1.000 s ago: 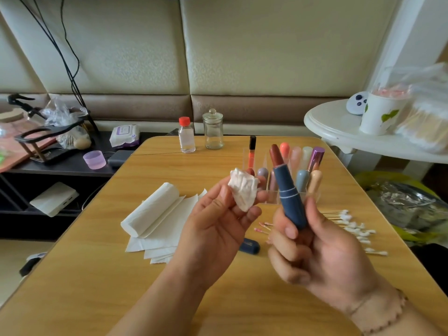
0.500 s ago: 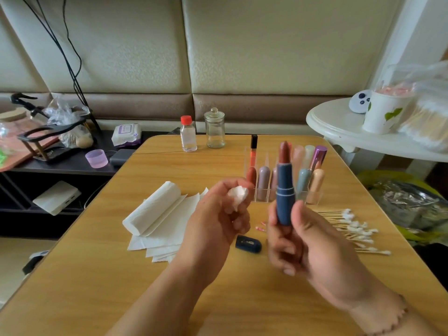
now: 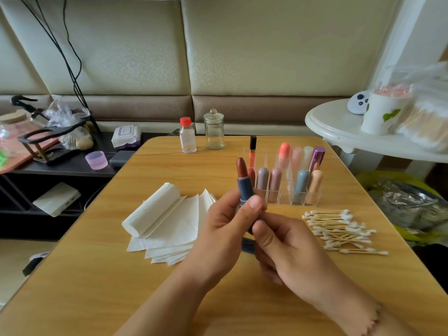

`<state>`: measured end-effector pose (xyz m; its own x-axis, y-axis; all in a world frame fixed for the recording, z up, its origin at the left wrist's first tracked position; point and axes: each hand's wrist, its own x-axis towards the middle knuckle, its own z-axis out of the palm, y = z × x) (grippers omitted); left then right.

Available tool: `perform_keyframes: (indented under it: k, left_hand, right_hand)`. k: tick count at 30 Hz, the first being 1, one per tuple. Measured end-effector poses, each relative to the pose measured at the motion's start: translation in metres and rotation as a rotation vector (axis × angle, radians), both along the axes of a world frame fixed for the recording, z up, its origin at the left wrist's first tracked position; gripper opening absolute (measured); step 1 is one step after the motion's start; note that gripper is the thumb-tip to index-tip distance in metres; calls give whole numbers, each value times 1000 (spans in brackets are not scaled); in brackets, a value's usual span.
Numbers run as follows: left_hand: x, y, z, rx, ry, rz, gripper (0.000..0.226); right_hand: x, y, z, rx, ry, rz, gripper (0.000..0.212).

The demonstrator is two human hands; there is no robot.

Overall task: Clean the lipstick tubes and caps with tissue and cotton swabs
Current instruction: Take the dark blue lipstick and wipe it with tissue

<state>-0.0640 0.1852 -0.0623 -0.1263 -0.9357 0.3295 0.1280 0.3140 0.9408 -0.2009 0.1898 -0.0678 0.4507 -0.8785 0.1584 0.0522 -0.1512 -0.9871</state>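
While both forearms reach in from the near edge, the wooden table [image 3: 101, 282] runs bare and yellow-grained under them, its left and right rims both in view and its far corners rounded. Above the middle of it the left hand [image 3: 225, 229] curls round a dark blue lipstick tube [image 3: 244, 190], thumb laid across the barrel; whether it also holds tissue I cannot tell. The right hand [image 3: 283, 241] grips the lower end of the same tube, fingers folded beneath. The tube stands nearly upright, tilted slightly left, with a brown-red bullet wound out at the top. Just behind the hands a dark blue cap [image 3: 247, 246] lies on the wood, mostly hidden.

Left of the hands lie fanned tissue sheets [image 3: 174, 234] with a roll resting on them; to the right, a loose heap of cotton swabs [image 3: 339, 229], well inside the right rim. Bare wood lies between the tissue and the left edge. Beyond the tube a clear organizer [image 3: 291, 190] holds capped lipsticks in pastel colours, one orange gloss upright behind it. Near the far edge stand a red-capped bottle [image 3: 188, 137] and a lidded glass jar [image 3: 214, 132], just beside each other.

Past the table, a padded cream wall backs a low bench. A dark shelf unit [image 3: 48, 166] sits off the left corner and a white round table [image 3: 344, 127] off the right, carrying a paper cup.
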Motion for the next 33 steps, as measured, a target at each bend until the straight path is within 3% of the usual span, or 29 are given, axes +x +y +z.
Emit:
perform_keyframes:
  k: [2,5,10,13,15,17,20,25,29,31,33]
  left_hand:
    - [4,-3,3,14,35,90,30]
    - [15,-9,5,97,92,201,29]
    - [19,-10,7,173,133,180,28]
    - [19,-10,8,190,128,163,23]
    - [18,-9,8,235,148,145,30]
    - [15,-7,7,283,90,106,38]
    - [8,-2,5,351,54,-80,41]
    - [4,-2,1,433,252,-202,42]
    - [5,-5,0,440,371,-198,31]
    - [5,-5,3,432,403,-192,20]
    - [6,-6,4,438,406,-167,24]
  right_hand:
    - [-6,-1,-2,-197,272,-215,45]
    - [-10,-5,-12,-751,789,-522,38]
    - [0,-7,-22,-935,1021,-428,41]
    - [-1,-10,-26,-970,966,-502,34]
    - [-5,-13,-23,-851,698,-539,28]
    - [-9,-14,-14,-597,375,-520,31]
    - [-10,-15,-8,-389,141,-479,25]
    - [-10,-11,-8,-422,85,-435,19]
    - [-27,-13,13,-511,276,-451,41]
    - [-56,-24,27,-470,288,-500,28]
    - [-91,-39,37,-468,496,-545,21]
